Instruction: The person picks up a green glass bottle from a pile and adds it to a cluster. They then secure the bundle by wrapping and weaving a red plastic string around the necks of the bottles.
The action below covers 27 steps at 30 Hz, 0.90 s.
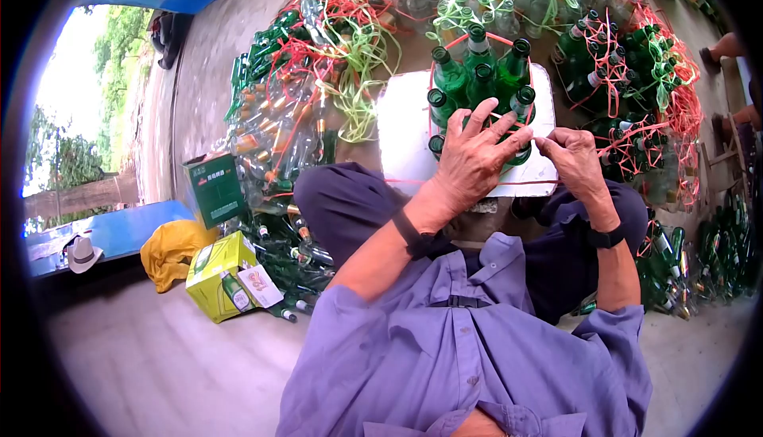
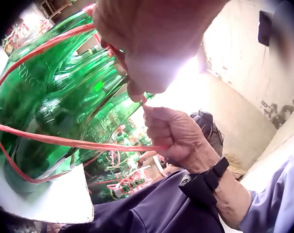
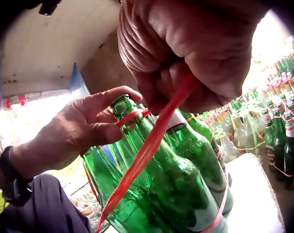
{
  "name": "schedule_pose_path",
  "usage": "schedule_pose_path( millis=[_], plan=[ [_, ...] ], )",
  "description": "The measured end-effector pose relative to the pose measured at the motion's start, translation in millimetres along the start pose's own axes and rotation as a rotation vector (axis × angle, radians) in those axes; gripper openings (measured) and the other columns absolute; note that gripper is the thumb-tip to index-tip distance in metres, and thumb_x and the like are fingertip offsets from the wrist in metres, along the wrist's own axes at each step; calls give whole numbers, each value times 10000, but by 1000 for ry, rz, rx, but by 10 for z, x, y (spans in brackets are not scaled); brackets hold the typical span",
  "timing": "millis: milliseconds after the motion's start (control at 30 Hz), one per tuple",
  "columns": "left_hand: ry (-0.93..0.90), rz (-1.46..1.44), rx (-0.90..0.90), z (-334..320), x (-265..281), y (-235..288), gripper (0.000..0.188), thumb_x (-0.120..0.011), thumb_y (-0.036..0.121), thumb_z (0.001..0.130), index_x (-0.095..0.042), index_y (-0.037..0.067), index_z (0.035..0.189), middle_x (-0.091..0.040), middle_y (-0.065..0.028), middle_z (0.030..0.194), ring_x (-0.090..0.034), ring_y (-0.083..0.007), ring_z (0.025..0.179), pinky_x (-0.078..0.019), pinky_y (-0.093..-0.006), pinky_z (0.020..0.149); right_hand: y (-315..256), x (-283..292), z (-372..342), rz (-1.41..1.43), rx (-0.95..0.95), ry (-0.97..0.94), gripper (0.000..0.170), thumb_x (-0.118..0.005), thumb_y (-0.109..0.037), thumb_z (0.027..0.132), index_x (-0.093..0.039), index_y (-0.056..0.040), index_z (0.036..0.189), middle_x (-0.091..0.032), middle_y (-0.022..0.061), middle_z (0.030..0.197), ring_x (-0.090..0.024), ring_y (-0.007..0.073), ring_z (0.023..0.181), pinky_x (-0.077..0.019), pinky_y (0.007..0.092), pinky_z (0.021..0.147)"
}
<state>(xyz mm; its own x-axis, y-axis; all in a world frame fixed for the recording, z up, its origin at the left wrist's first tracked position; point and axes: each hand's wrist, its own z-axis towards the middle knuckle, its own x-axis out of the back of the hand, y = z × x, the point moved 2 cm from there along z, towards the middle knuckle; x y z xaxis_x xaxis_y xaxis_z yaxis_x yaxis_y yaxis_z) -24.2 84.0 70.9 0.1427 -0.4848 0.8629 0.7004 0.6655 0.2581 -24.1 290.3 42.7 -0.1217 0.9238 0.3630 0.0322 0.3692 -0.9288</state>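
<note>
Left hand (image 1: 475, 156) grips a bottle (image 3: 161, 179) by the neck, and there's the sense of it! The other bottles (image 1: 479, 81) crowd just beyond that hand on the tabletop (image 1: 404, 119): stiff glass, slippery, breakable, probably hefty together. Across to the right hand (image 1: 577, 163), pinching the strap (image 3: 143, 156): light, limp, surely best held taut close to the necks.

- On the table (image 1: 405, 111): bunched bottles (image 1: 453, 78), with a strap (image 2: 74, 143) around them.
- At the bunch's near side: the left hand (image 1: 473, 155), the right hand (image 1: 576, 163) just right of it.
- Left of the table: heaped bottles (image 1: 274, 123).
- Right of the table: tied bundles (image 1: 620, 71).
- Left of the heap: a far carton (image 1: 216, 188) and a near carton (image 1: 214, 270).
- Farthest left: a hat (image 1: 82, 254) by a ledge (image 1: 155, 221).
</note>
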Motion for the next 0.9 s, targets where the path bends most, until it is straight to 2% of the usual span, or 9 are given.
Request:
schedule_pose_path(
  millis=[67,133,367,467,567,667,733,867,900],
  plan=[
    [-5,3,2,-2,22,-3,477,-652,121,805,-648,226,1270,-638,-57,1275,-480,-325,1285,-349,-498,985,-16,13,9,-8,-5,-10,313,-727,-169,906,-662,64,706,-511,5,534,-434,46,558,-352,294,499],
    [-29,41,10,12,41,17,365,-639,168,894,-676,207,1256,-653,-39,1259,-491,-318,1256,-381,-462,965,-2,25,8,31,-68,-22,311,-727,-166,906,-660,66,711,-528,19,548,-445,52,564,-357,291,507],
    [-33,52,11,-11,48,2,385,-629,149,880,-669,202,1259,-648,-43,1261,-503,-321,1240,-378,-473,969,-55,91,-9,-74,-4,-37,287,-717,-157,915,-663,68,746,-538,41,563,-446,60,569,-360,303,506],
    [-52,13,22,-44,8,-17,513,-643,109,811,-614,236,1307,-618,-74,1296,-485,-337,1290,-343,-552,1028,-72,125,6,-131,37,-44,282,-719,-157,914,-649,67,758,-512,95,557,-445,81,548,-358,322,501],
    [-40,-3,37,-58,-19,-23,511,-634,109,816,-614,233,1311,-613,-72,1309,-482,-340,1297,-331,-558,1047,-159,177,33,-278,147,-41,277,-719,-154,910,-628,60,760,-491,159,568,-446,152,506,-360,351,497],
    [-26,5,35,-52,-3,-26,499,-613,104,826,-617,235,1308,-613,-70,1311,-479,-333,1304,-318,-560,1062,-266,202,42,-334,151,-33,258,-719,-150,900,-611,39,761,-518,213,614,-447,295,496,-368,399,501],
    [0,47,6,-29,38,-18,399,-637,167,873,-654,206,1270,-631,-48,1271,-502,-315,1258,-344,-499,1042,-208,183,54,-354,184,-3,260,-720,-153,899,-610,38,759,-522,214,616,-461,302,497,-368,404,501],
    [18,33,0,-74,20,-39,452,-607,136,842,-639,199,1289,-608,-65,1276,-470,-320,1301,-329,-497,1066,-228,132,38,-414,173,23,273,-716,-148,897,-595,34,732,-547,215,625,-518,331,506,-382,421,513],
    [-7,3,-2,-90,1,-46,471,-599,127,853,-620,153,1322,-597,-90,1326,-455,-347,1344,-330,-509,1079,-244,126,26,-416,139,23,273,-714,-141,897,-594,34,725,-552,215,627,-518,339,507,-385,421,516]
  ],
)
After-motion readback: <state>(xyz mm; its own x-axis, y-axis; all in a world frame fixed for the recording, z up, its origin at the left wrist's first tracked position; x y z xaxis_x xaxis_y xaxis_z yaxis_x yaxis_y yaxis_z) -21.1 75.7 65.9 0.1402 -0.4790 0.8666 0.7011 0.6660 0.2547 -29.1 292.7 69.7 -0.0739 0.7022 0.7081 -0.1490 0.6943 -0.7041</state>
